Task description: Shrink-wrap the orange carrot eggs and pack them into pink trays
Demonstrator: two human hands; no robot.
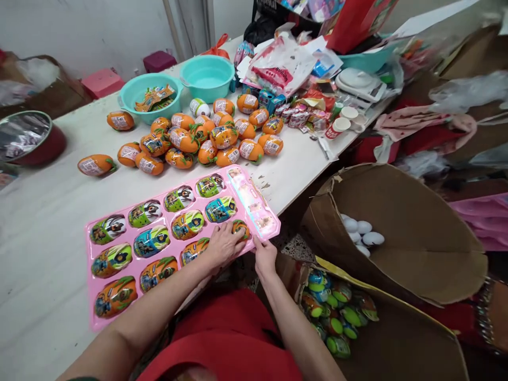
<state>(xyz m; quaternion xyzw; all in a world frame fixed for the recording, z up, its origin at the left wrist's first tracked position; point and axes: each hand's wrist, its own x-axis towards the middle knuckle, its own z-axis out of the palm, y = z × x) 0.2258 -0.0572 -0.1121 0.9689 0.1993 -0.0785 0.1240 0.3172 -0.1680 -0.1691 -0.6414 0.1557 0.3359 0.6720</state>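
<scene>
A pink plastic tray (254, 203) lies on the white table (47, 222), its pockets holding several colourful toy eggs. My left hand (222, 244) lies flat on the tray's near edge, fingers spread over an orange egg (240, 227) in the corner pocket. My right hand (265, 257) pinches the tray's near right corner. A heap of loose orange eggs (206, 138) lies further back on the table.
Two teal bowls (208, 76) stand behind the heap, beside packets and bags. A red bowl (29, 138) sits at the left. Cardboard boxes to my right hold white eggs (362, 231) and green and blue eggs (335, 317).
</scene>
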